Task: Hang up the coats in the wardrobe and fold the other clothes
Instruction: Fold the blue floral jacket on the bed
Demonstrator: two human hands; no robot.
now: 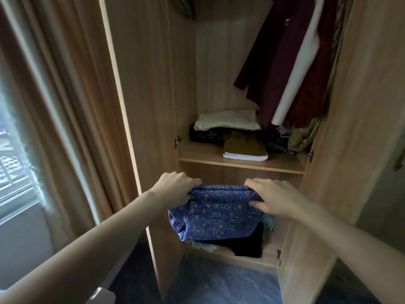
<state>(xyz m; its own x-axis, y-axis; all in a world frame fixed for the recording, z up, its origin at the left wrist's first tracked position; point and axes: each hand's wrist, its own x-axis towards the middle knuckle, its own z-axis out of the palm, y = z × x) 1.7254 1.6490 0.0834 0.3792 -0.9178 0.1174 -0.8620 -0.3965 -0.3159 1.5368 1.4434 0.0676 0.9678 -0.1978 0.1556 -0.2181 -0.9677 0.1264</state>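
Both bare arms stretched forward; left hand (pixel 175 187) and right hand (pixel 272 197) level, palms down, fingers curled closed, thumbs underneath.

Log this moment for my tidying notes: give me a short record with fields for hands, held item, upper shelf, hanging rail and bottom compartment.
left hand: grips the left top edge of the blue patterned garment
right hand: grips its right top edge
held item: folded blue floral cloth, at the bottom compartment's opening
upper shelf: cream folded pile, mustard folded top on white
hanging rail: maroon coat and a white garment
bottom compartment: dark clothes, loosely heaped
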